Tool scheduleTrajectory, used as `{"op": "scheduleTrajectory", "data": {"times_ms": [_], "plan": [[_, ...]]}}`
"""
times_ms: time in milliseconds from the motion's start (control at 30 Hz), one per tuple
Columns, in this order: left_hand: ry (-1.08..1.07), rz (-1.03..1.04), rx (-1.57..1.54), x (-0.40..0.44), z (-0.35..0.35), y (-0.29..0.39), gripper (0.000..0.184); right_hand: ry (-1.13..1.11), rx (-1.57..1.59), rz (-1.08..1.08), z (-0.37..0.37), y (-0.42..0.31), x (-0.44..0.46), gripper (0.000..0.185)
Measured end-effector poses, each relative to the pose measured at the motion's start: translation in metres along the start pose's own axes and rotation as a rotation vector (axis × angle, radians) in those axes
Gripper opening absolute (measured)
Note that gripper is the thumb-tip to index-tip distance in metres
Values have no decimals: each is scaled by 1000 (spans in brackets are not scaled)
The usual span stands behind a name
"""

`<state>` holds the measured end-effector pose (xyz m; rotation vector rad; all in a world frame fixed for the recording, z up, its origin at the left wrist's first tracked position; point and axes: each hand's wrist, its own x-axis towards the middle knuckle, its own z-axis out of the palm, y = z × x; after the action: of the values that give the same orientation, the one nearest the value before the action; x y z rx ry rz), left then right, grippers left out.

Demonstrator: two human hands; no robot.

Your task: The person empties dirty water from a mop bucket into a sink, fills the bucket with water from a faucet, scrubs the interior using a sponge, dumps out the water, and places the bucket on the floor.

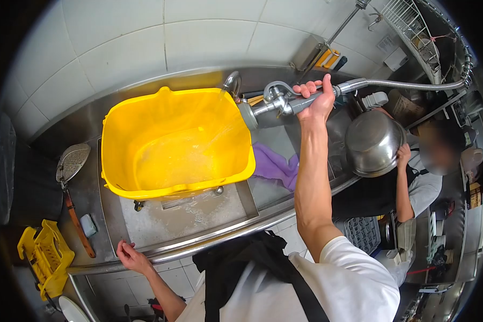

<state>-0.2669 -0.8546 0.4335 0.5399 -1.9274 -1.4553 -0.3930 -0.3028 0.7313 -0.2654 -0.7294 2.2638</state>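
Along the sink's near edge, here's the left hand resting by the front-left corner, fingers loosely curled and slightly apart. Just left, on the desk, lies a strainer, wooden handle pointing nearward. Up across the right side comes the right hand, fingers wrapped firmly around the sprayer, and water's shooting left, straight into the yellow bucket! That bucket sits toward the left basin's far edge, its bottom wet. Right beside it, a purple cloth lies crumpled. Farther right, a co-worker is holding a steel pot.
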Motion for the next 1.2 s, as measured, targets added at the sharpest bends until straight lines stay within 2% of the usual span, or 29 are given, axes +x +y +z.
{"op": "scheduleTrajectory", "data": {"times_ms": [167,367,633,1033,1200], "plan": [[-5,7,4,2,0,-2,20,-16,7,-7,-10,-1,12,37],[17,9,6,3,-2,-6,19,62,186,-16,-28,-20,43,36],[20,7,26,2,-1,-3,19,70,136,-83,-27,-28,43,34],[-2,18,39,2,-2,-3,20,-23,173,-4,-39,-29,56,34],[21,9,19,1,-1,1,18,10,166,-11,-34,-29,52,36]]}}
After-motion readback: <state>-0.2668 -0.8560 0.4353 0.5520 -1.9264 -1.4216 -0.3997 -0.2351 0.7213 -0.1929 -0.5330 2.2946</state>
